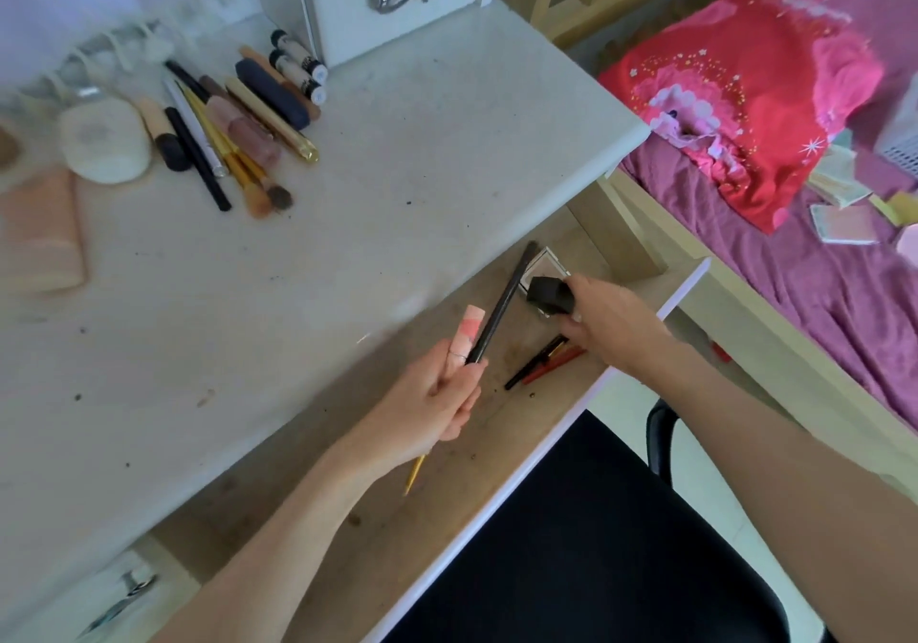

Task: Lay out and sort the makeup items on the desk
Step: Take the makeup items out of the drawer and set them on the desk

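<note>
Over on the far left of the white desk a peach-coloured tube is lying flat near the edge, and just beyond it a round white compact is sitting among some blurred clutter. Beside that, a row of makeup items is lying fanned out side by side: a black pencil, gold-handled brushes, a pink-brown tube, a gold stick, a dark blue case and two small white-capped bottles against the white drawer unit.

Moving along, the open drawer is sticking out below the desk edge. The left hand is hovering above it, its fingers curling tightly around a bundle of things: a pink-capped tube, a long black brush slanting up and to the right, and a yellow pencil poking out beneath the wrist.

On the drawer floor a few red and black pencils are lying together, just beside the right hand. That hand is reaching into the drawer's far corner and pinching a small black block, which is sitting over a clear square case.

Below the arms a black chair seat is standing by the drawer front, and off to the right a bed with a purple sheet is carrying a bright red and pink cloth
</note>
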Action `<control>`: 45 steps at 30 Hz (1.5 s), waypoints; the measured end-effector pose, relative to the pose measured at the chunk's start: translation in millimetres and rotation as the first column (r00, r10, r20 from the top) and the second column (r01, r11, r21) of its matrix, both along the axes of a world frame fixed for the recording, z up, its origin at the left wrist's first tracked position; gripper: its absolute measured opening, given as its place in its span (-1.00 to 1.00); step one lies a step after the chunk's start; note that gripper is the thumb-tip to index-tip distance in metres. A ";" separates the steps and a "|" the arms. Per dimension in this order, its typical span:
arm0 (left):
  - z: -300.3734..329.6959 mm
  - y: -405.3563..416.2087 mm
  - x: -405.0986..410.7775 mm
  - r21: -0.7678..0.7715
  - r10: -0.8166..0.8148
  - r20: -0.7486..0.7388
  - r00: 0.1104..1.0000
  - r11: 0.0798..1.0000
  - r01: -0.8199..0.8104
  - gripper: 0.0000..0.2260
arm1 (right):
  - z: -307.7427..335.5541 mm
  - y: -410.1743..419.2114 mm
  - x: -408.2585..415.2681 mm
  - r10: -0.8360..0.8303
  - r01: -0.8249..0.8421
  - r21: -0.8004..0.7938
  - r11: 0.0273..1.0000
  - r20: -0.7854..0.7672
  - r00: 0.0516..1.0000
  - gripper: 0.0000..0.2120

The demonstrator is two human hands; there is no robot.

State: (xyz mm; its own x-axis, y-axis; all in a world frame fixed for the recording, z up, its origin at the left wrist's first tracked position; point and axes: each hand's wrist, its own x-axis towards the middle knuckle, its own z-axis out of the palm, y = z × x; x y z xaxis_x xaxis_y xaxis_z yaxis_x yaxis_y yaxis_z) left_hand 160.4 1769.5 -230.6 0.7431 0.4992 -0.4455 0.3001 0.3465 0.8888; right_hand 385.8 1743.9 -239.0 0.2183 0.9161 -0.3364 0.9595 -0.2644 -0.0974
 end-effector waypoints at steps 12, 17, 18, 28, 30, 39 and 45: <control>80.7 52.6 -85.6 0.034 0.447 0.136 0.884 0.890 -0.455 -0.86 | 104.4 41.6 -115.4 -0.268 0.647 0.358 0.674 -0.697 0.665 -0.87; 90.9 88.0 -151.7 0.040 0.576 0.134 0.806 0.810 -0.585 -0.85 | 118.0 96.9 -183.0 -0.173 0.601 0.353 0.717 -0.745 0.644 -0.83; 91.4 95.9 -164.7 0.041 0.602 0.135 0.787 0.790 -0.611 -0.85 | 118.0 108.9 -197.6 -0.151 0.579 0.353 0.735 -0.748 0.647 -0.82; 87.2 140.9 -250.3 -0.069 0.716 0.159 0.679 0.694 -0.716 -0.85 | 95.8 193.7 -299.7 -0.029 0.329 0.353 0.876 -0.642 0.766 -0.73; 86.8 144.1 -257.7 -0.139 0.729 0.169 0.663 0.684 -0.716 -0.82 | 91.6 199.7 -306.5 -0.069 0.353 0.326 0.877 -0.642 0.764 -0.77; 83.2 143.6 -264.8 -0.221 0.724 0.088 0.684 0.684 -0.695 -0.84 | 93.3 194.5 -316.9 -0.094 0.372 0.287 0.882 -0.669 0.738 -0.83; 83.7 133.6 -257.6 -0.249 0.706 0.041 0.707 0.693 -0.677 -0.89 | 85.9 183.9 -316.5 -0.096 0.423 0.276 0.863 -0.732 0.675 -0.65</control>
